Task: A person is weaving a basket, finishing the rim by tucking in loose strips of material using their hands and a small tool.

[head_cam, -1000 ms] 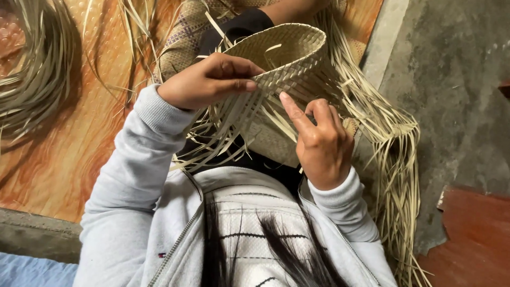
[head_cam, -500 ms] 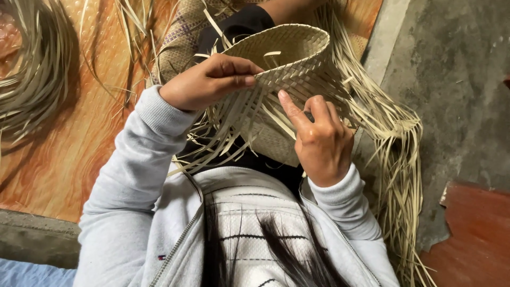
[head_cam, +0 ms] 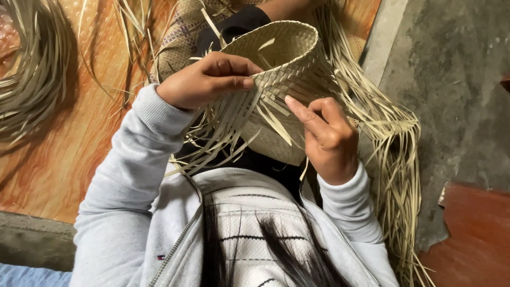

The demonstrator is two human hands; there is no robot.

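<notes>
gripping woven basket (head_cam: pixel 287 58) rim, left hand (head_cam: pixel 204 79) fingers closed on it; right hand (head_cam: pixel 326 135) fingers pinching loose straw strips (head_cam: pixel 239 114) below.

Light: soft, even daylight, fairly bright; its source cannot be told.
Shadows: faint and diffuse; a soft one lies beneath the woven basket (head_cam: pixel 281 79), darker where the loose strips (head_cam: pixel 393 159) overlap.
Glare: mild sheen on the orange mat (head_cam: pixel 69 154), with small bright speckles near the top edge.
Focus: basket weave and both hands are sharp; the grey sleeve (head_cam: pixel 122 212) at the bottom is slightly soft.
Blur: no motion smear visible.
Distortion: slight stretch toward the corners.
</notes>
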